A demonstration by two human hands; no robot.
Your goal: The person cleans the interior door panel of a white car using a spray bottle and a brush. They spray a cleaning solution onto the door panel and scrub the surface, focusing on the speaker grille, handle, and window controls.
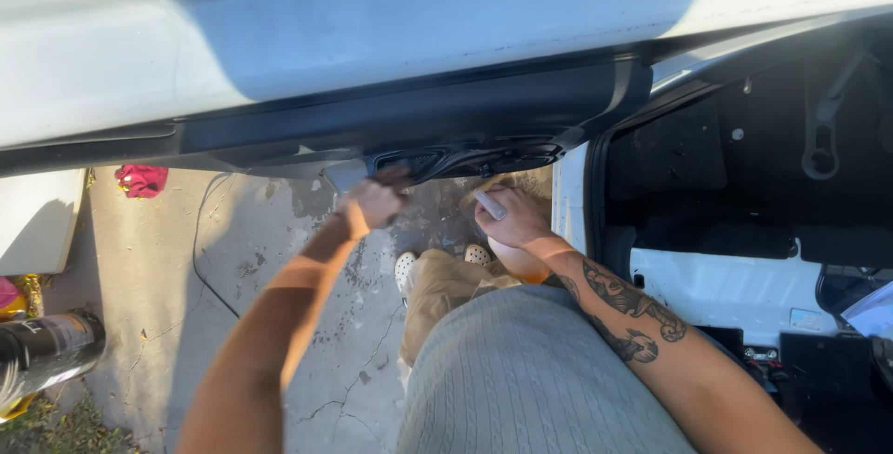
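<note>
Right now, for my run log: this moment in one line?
left hand: on black door-panel recess | right hand: holds small grey object | open white car door

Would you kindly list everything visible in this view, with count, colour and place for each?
open white car door with black inner trim: one, across the top
dark switch panel on the door: one, black, centre
small grey handheld object: one, in the right hand
cracked concrete ground: grey, lower left
thin black cable: one, on the concrete
red cloth: one, far left
black cylindrical canister: one, left edge
dark car interior: right
white perforated shoes: two, centre
left hand: at the door trim
right hand: tattooed forearm, centre
</note>
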